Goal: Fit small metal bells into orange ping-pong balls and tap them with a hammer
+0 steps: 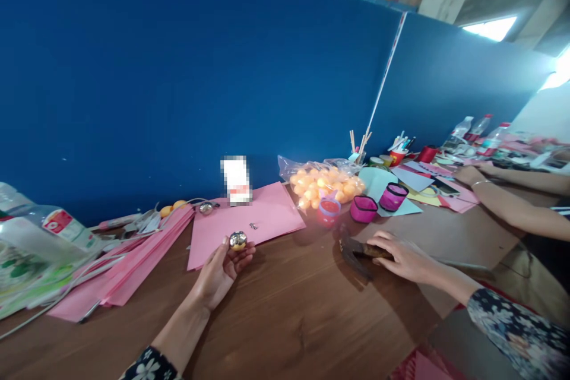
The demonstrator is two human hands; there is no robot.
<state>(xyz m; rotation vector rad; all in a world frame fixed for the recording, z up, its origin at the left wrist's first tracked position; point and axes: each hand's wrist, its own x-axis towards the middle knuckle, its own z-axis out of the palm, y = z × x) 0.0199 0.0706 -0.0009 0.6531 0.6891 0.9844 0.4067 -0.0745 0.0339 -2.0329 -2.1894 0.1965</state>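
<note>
My left hand [222, 276] holds a shiny silvery metal ball [237, 241] between thumb and curled fingers, palm turned up. Just beyond it lies a stack of pink paper [262, 214] with a tiny metal piece [253, 226] on top, too small to name. A second silvery ball [206, 208] rests by the paper's left back corner. On the right, my right hand [403, 256] has its fingers around the wooden handle of a hammer [356, 258]. The hammer's dark metal head points left, low over or on the brown table; I cannot tell which.
A clear bag of orange balls [327, 183] sits near the blue partition [200, 71], beside magenta mesh cups [364, 208]. Folded pink sheets [142, 255] and plastic bottles [57, 231] crowd the left. Another person's arms [507, 202] rest on the table at right.
</note>
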